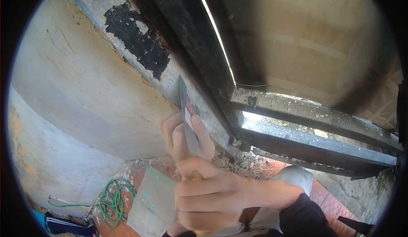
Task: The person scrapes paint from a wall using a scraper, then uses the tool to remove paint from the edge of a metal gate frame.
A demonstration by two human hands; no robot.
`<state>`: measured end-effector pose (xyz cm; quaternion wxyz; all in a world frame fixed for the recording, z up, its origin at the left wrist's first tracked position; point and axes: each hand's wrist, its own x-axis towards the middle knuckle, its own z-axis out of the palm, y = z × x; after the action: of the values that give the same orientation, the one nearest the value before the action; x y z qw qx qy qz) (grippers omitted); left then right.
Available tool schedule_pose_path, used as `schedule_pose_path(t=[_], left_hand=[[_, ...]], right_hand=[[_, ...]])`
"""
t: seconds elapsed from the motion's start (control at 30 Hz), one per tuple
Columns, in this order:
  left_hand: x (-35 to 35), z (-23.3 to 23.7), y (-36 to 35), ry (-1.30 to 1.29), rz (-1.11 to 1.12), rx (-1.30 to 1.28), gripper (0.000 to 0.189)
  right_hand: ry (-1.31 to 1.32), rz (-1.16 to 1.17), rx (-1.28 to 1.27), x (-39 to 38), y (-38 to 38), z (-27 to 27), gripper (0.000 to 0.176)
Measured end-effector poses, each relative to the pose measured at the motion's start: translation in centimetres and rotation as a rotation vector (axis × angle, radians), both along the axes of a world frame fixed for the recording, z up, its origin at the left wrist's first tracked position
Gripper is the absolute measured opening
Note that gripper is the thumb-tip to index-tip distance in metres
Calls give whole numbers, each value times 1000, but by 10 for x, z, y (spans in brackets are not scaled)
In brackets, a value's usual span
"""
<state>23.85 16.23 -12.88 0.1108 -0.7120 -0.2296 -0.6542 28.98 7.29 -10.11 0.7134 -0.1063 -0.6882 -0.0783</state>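
My right hand (216, 196) is closed around the handle of a scraper, of which only bits of yellow show between the fingers. Farther up, my left hand (187, 137) pinches the flat metal blade of the scraper (185, 105) between thumb and fingers. The blade points away from me, its tip close to a grey metal door frame (174, 84); whether it touches cannot be made out. Above the tip, a ragged patch of black paint (138, 39) clings to the frame, with bare grey around it. My right hand hides part of the left wrist.
Left of the frame rises a pale, stained wall (93, 80). A dark metal gate with crossbars (314, 143) stands at the right. Paint chips (242, 162), a greyish sheet (153, 203) and a coiled green hose (114, 203) lie on the red tiled floor (325, 194).
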Motion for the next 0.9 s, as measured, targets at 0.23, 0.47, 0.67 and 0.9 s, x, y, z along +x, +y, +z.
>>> schedule_pose_path(t=[0.23, 0.47, 0.67, 0.9], left_hand=[[-4, -1, 1, -15, 18, 137, 13], [-8, -22, 1, -148, 47, -52, 17], [4, -9, 1, -170, -33, 51, 17], [-7, -12, 4, -50, 24, 159, 16]], right_hand=[[-36, 115, 36, 4, -7, -3, 32], [31, 104, 18, -8, -7, -6, 29], [0, 88, 116, -5, 1, -10, 35], [-4, 95, 80, -6, -2, -5, 35]])
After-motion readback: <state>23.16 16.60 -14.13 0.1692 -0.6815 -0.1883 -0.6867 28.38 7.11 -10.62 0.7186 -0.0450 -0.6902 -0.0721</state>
